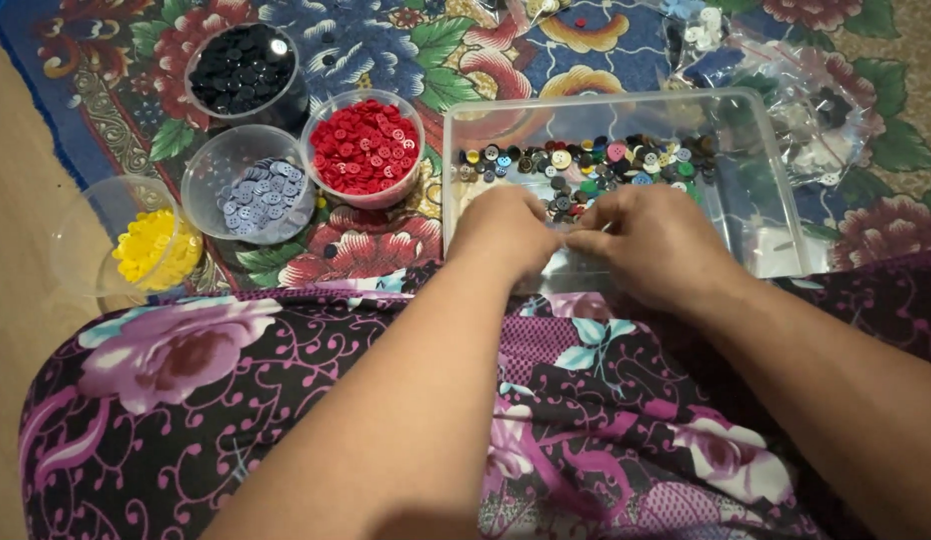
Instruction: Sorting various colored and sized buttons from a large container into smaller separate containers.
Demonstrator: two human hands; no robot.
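Seated on a floral rug (406, 40), a person works w/ both hands over the near edge of a clear rectangular tray (776, 215) — mixed buttons (586, 165) of many colours lie in a band across its far half. The left hand (506, 235) and right hand (656, 245) meet fingertip to fingertip, fingers curled narrow; whether either pinches a button can't be told, as the backs of the hands hide the tips. To the left stand four clear round tubs, each w/ one colour: black buttons (241, 65) at far left, red buttons (366, 145) just beside the tray, grey-blue buttons (256, 190) nearer, yellow buttons (156, 245) nearest. A clear bag (816, 110) w/ more buttons lies at far right. Judging by the layout, the step in hand is picking one piece from the mix — the next move would call for a firm pinch, matching its colour to a tub on the left.
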